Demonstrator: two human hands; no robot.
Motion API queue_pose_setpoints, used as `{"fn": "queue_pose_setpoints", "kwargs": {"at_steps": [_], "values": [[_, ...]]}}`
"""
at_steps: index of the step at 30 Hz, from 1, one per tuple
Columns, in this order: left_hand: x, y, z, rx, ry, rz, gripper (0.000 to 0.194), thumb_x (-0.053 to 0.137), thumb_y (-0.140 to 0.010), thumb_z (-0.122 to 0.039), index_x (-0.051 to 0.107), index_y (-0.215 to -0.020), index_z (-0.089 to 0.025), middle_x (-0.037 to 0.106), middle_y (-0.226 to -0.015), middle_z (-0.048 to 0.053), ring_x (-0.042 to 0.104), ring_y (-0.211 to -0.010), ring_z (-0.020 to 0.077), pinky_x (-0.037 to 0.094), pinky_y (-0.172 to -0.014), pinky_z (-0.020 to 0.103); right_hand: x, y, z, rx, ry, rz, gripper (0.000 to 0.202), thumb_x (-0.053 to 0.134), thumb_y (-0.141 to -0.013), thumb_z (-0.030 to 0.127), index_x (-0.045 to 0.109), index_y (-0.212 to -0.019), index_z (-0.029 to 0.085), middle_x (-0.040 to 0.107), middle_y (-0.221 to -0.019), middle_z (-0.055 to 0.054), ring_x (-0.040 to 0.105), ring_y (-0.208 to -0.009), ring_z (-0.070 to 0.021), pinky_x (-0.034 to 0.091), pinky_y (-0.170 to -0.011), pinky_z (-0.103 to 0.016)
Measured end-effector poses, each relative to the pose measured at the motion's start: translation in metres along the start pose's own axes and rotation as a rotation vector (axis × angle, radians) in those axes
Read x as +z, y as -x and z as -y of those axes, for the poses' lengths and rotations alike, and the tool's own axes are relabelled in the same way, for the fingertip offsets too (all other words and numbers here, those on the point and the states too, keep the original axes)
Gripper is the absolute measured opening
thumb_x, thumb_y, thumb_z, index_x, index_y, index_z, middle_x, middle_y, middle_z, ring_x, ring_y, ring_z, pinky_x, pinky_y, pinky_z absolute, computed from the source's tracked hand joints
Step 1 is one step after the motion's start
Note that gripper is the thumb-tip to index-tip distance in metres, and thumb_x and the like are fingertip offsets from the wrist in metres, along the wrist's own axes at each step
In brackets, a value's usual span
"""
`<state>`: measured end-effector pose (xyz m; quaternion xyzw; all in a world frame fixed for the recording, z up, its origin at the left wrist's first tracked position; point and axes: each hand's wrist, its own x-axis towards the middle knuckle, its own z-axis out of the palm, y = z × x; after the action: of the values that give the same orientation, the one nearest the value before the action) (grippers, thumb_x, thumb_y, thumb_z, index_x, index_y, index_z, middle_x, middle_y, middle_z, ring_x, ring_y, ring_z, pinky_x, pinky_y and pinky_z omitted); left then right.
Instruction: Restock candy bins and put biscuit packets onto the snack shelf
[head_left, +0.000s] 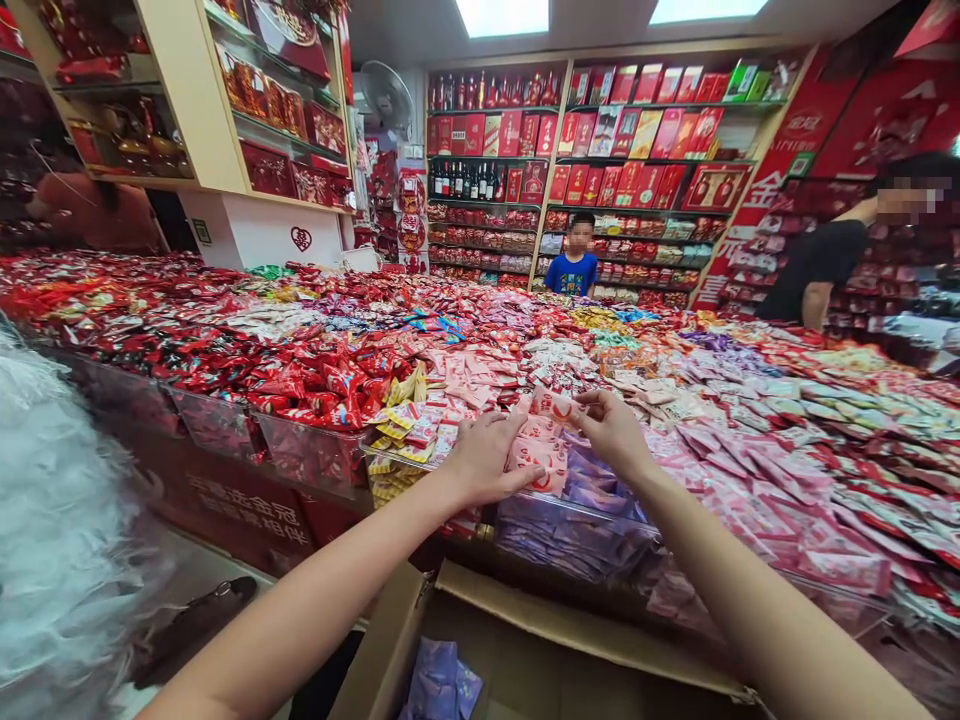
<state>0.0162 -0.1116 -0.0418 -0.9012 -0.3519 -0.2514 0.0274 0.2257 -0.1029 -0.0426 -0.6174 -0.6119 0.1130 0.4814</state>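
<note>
Now the right hand (611, 430) reaches forward, pinching one pink packet (553, 405). The left hand (487, 455) is palm down near the bin's (577, 507) front edge, thumb spread.

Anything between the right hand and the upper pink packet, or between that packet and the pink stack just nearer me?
Nothing visible blocks the right hand; its fingertips meet the upper pink packet. The left hand borders the pink stack, thumb over its near-left part.

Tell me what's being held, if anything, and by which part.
The right hand pinches a small pink packet by its right end; the left hand lies spread beside the pink pile, its grip unclear.
</note>
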Motion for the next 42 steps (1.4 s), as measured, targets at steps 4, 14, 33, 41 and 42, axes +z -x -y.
{"fn": "queue_pose_setpoints", "kwargs": {"at_steps": [4, 14, 33, 41, 42], "values": [[0.001, -0.009, -0.003, 0.030, -0.045, 0.094, 0.066, 0.035, -0.076, -0.068, 0.048, -0.119, -0.020, 0.054, -0.123, 0.012, 0.039, -0.117, 0.0318, 0.033, -0.090, 0.054, 0.004, -0.012, -0.003, 0.016, 0.043, -0.014, 0.022, 0.055, -0.069, 0.030, 0.055, -0.086, 0.016, 0.053, -0.061, 0.001, 0.050, -0.057, -0.0141, 0.038, -0.055, -0.027], [0.001, -0.042, 0.000, 0.063, -0.046, 0.245, 0.066, 0.019, -0.081, -0.068, 0.053, -0.117, -0.023, 0.053, -0.126, 0.010, 0.037, -0.120, 0.0307, 0.028, -0.094, 0.054, 0.002, -0.019, -0.013, 0.043, 0.050, -0.042, 0.020, 0.058, -0.067, 0.028, 0.057, -0.083, 0.015, 0.058, -0.064, -0.001, 0.052, -0.059, -0.0149, 0.039, -0.057, -0.027], [0.002, -0.059, 0.014, -0.134, -0.047, 0.201, 0.033, 0.037, -0.087, -0.029, 0.055, -0.114, -0.022, 0.061, -0.114, 0.007, 0.055, -0.104, 0.0197, 0.041, -0.087, 0.031, 0.009, -0.021, 0.005, -0.088, 0.265, 0.304, 0.015, 0.057, -0.072, 0.012, 0.066, -0.083, 0.016, 0.070, -0.075, -0.003, 0.062, -0.068, -0.0142, 0.043, -0.063, -0.022], [0.003, -0.070, 0.021, -0.236, -0.096, 0.242, 0.024, 0.048, -0.080, -0.030, 0.069, -0.089, -0.025, 0.070, -0.093, 0.007, 0.062, -0.091, 0.0253, 0.040, -0.080, 0.038, -0.002, -0.007, 0.014, -0.043, 0.418, 0.353, 0.031, 0.053, -0.079, 0.024, 0.062, -0.106, 0.012, 0.069, -0.093, -0.008, 0.062, -0.081, -0.0171, 0.043, -0.068, -0.023], [0.004, -0.070, 0.021, -0.237, -0.092, 0.243, 0.023, 0.049, -0.079, -0.029, 0.070, -0.087, -0.025, 0.071, -0.092, 0.007, 0.062, -0.090, 0.0249, 0.040, -0.080, 0.037, -0.003, -0.005, 0.014, -0.026, 0.448, 0.337, 0.031, 0.054, -0.078, 0.023, 0.062, -0.106, 0.012, 0.069, -0.094, -0.008, 0.062, -0.082, -0.0172, 0.042, -0.068, -0.023]]}}
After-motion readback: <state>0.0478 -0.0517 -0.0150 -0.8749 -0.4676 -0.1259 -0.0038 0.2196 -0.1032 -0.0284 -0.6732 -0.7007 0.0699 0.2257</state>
